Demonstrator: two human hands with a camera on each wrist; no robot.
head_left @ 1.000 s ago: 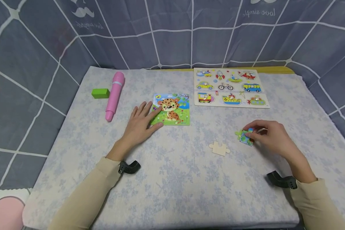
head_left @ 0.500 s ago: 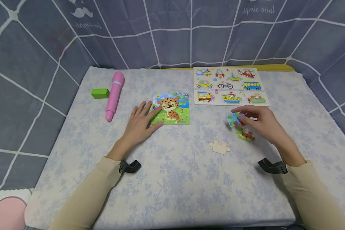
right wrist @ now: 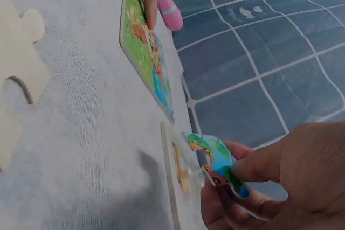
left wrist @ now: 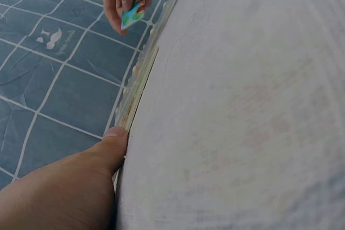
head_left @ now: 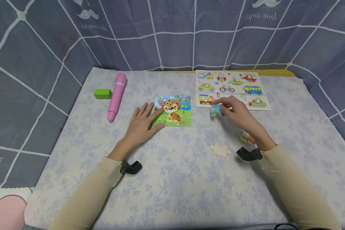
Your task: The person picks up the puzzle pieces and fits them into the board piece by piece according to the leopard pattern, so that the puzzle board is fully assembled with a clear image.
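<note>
My left hand [head_left: 140, 126] lies over the left edge of a square leopard puzzle board [head_left: 185, 119], its fingers spread and straight. In the left wrist view its thumb [left wrist: 110, 146] touches the board's edge. My right hand [head_left: 239, 115] pinches a blue-green jigsaw puzzle piece [head_left: 216, 110] between thumb and fingers. The right wrist view shows this piece [right wrist: 222, 160] tilted, with some orange on it, above the tabletop. A plain, pale puzzle piece [head_left: 220, 150] lies on the cloth. Right of it, another piece [head_left: 243, 138], green and orange, is partly hidden by my right wrist.
A knob puzzle board [head_left: 232, 92] with vehicle pictures lies at the back right, partly behind my right hand. A pink toy microphone [head_left: 116, 97] and a green block [head_left: 102, 94] lie on the left. A grey checked curtain [head_left: 175, 48] hangs behind the table.
My right hand has lifted the blue-green piece from beside the green-and-orange one and carried it left and away from me, toward the leopard board. My left hand stays put.
</note>
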